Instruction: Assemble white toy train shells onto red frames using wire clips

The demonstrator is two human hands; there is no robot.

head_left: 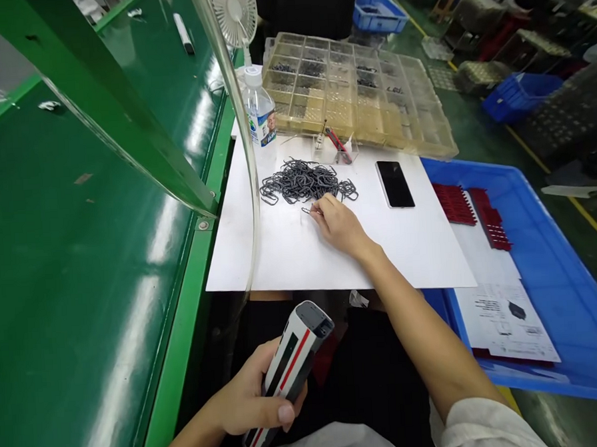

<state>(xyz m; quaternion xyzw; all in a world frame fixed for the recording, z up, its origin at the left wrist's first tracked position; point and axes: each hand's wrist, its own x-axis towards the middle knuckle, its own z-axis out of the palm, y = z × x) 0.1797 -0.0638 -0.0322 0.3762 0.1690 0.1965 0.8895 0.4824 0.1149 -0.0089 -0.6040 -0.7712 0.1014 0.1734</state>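
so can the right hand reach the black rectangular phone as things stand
Likely yes: only bare white sheet lies between the right hand and the phone, though the hand pinches a thin dark curved piece.

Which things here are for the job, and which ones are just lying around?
Probably for the job:
striped white case, held in the left hand
small dark loop, pinched in the right hand
pile of dark loops

Probably just around:
phone
water bottle
white fan

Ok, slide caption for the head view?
Left hand grips a white, red-striped oblong device; right hand pinches a small dark piece near a heap of dark curved pieces on a white board.
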